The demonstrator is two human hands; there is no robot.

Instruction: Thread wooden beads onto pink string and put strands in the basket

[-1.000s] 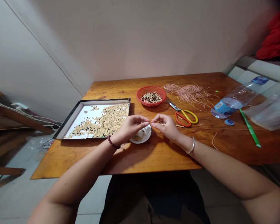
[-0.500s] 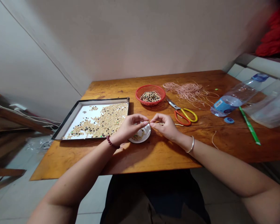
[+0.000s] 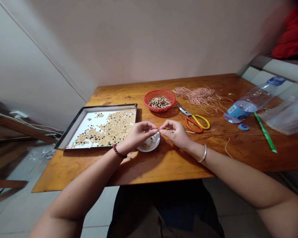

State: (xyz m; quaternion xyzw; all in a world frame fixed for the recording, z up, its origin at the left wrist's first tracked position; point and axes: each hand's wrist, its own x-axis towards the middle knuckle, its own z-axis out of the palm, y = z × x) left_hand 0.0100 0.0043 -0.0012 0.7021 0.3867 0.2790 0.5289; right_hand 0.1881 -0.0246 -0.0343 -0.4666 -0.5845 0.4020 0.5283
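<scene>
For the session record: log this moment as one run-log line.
left hand: fingertips at thin cord | right hand: pinching thin cord, strung beads along it | below hands: white saucer holding loose beads

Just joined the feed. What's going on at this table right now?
A person at a wooden table holds a thin cord strung with pale beads between the fingertips of the left hand and right hand, above a small white saucer of beads. Nearby lie a black-rimmed tray of scattered beads, a red basket of mixed beads, orange-and-yellow scissors and a tangle of pink cord.
</scene>
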